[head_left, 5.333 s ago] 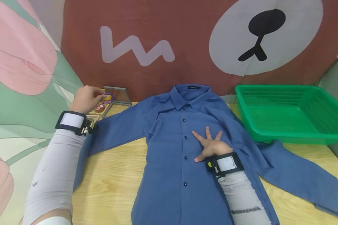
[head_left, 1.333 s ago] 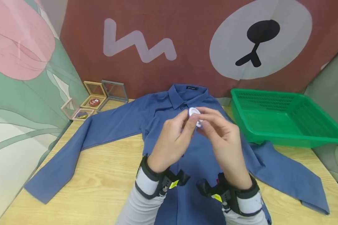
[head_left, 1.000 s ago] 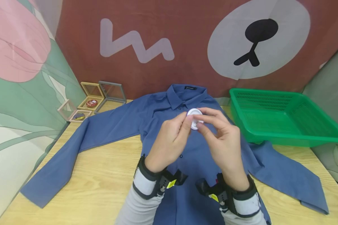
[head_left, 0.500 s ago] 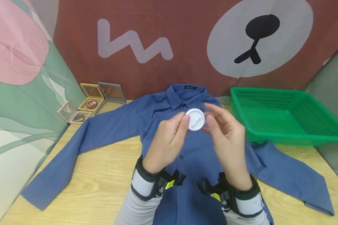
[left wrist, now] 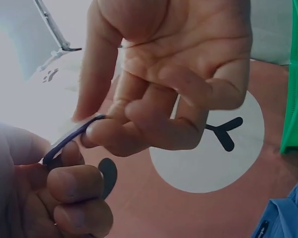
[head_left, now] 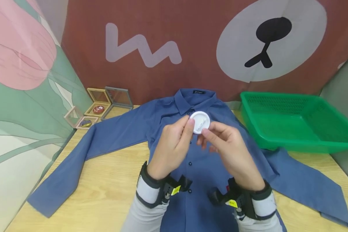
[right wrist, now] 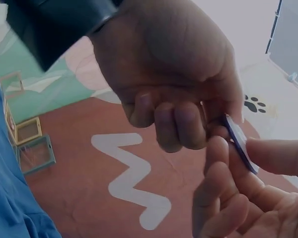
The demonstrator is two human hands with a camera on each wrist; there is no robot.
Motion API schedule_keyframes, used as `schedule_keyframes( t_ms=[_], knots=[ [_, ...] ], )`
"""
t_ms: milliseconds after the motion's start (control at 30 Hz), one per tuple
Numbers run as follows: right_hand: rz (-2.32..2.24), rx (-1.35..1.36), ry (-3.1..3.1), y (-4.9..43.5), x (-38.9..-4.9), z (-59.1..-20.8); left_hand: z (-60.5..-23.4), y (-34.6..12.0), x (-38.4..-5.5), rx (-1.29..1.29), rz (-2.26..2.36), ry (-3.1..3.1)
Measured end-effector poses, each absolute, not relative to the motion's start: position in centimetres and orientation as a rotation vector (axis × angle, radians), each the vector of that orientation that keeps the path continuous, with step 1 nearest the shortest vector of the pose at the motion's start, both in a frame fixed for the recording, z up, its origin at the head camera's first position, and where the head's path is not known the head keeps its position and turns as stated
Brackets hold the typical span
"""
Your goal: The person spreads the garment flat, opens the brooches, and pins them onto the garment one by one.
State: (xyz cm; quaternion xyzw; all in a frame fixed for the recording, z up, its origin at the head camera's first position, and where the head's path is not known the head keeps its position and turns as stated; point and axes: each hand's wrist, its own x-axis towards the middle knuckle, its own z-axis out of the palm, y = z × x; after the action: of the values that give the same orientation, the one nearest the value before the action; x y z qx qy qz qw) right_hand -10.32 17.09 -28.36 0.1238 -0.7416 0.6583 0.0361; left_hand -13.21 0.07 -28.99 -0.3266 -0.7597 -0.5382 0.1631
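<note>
A round button badge (head_left: pixel 202 120) is held up over the blue shirt (head_left: pixel 174 180), its white back and thin pin facing the head camera. Whether the pin is clasped I cannot tell. My left hand (head_left: pixel 169 148) pinches the badge's left edge between thumb and fingers. At the lower right edge, my right hand (head_left: pixel 233 146) pinches it with thumb and fingertips. Both wrist views show the badge nearly edge-on, a dark purple rim (left wrist: pixel 72 139) in the left one. The shirt lies spread, collar away from me, with dark buttons down its front.
Three small hinged frame boxes stand open at back left: a yellow one (head_left: pixel 99 100) with a red badge (head_left: pixel 98 110), a pink one (head_left: pixel 75 117) with a yellow-and-dark badge (head_left: pixel 85 123), and a grey one (head_left: pixel 120 98). A green basket (head_left: pixel 295 146) stands at back right.
Earlier my left hand held the badge by the boxes while my right lay spread on the shirt. Both then met at the badge; my right fingers left its back and now pinch its lower edge.
</note>
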Motion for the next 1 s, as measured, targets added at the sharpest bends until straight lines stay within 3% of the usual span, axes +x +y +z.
schedule_keyframes(
  t_ms=[567,1000],
  knots=[
    [1.687,0.605,-2.513,17.3,-10.3,-28.3,-28.8,-1.0,-13.2,-0.822,-1.343,-2.146],
    [1.586,0.536,-2.538,17.5,-10.6,-28.2,-28.7,-1.4,-13.4,-0.886,-1.285,-2.217]
  ],
)
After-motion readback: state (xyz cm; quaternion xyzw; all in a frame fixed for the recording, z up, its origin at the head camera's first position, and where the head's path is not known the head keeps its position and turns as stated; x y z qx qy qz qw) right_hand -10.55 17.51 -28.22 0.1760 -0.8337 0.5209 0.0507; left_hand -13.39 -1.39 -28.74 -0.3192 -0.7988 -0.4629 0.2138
